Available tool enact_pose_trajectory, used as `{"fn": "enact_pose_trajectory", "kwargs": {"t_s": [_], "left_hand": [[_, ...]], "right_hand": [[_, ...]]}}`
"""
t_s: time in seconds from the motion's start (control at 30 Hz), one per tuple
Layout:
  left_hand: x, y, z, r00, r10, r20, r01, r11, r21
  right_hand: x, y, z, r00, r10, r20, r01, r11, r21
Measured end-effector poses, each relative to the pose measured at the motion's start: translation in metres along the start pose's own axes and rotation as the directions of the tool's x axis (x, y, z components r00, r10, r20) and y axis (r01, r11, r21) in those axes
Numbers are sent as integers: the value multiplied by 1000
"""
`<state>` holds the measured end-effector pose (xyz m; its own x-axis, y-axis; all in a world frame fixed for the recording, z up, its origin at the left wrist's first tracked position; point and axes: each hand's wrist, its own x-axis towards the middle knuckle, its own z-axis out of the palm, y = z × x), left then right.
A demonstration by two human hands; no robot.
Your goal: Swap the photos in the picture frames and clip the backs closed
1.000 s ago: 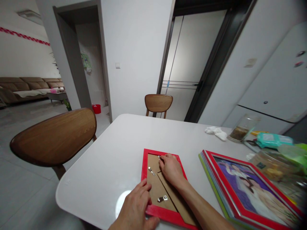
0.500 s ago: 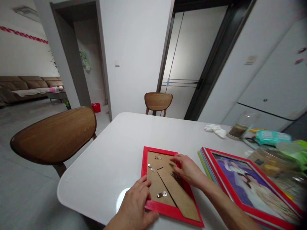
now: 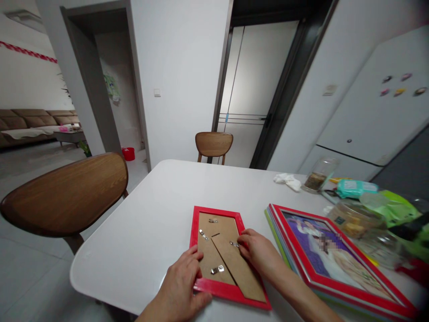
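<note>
A red picture frame (image 3: pixel 231 290) lies face down on the white table, its brown backboard (image 3: pixel 214 255) and slanted stand flap showing. Several small metal clips sit around the backboard's edge. My left hand (image 3: pixel 179 281) grips the near left corner, its fingers along the left side and its thumb at the near edge. At the right side, the closed, bent fingers of my right hand (image 3: pixel 256 250) are on a metal clip (image 3: pixel 234 244), and part of that side is hidden beneath them.
To the right is a stack of frames, topped by a red picture frame (image 3: pixel 311 273) with a photo. Behind it stand a glass jar (image 3: pixel 320 176), a crumpled tissue (image 3: pixel 287 181), a teal packet (image 3: pixel 357 188) and clear containers. Wooden chairs (image 3: pixel 67 194) stand at the table's left and far sides.
The view has shifted slightly to the right. My right hand has moved from the frame's upper right part nearer to me, down to the right-hand clip. My left hand stays at the corner.
</note>
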<state>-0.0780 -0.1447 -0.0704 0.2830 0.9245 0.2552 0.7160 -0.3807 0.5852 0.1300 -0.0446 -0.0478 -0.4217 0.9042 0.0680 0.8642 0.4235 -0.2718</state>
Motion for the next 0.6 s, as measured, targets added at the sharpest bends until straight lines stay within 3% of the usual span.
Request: {"fn": "enact_pose_trajectory", "kwargs": {"t_s": [0.23, 0.47, 0.6], "left_hand": [[-1, 4, -3, 1000, 1, -3, -1, 1000, 5], [0, 4, -4, 1000, -12, 13, 13, 1000, -20], [0, 1, -1, 1000, -10, -10, 10, 999, -35]], "right_hand": [[0, -8, -4, 999, 46, -1, -46, 996, -72], [6, -9, 5, 992, 110, -57, -116, 985, -127], [0, -6, 5, 992, 86, -97, -95, 991, -94]]}}
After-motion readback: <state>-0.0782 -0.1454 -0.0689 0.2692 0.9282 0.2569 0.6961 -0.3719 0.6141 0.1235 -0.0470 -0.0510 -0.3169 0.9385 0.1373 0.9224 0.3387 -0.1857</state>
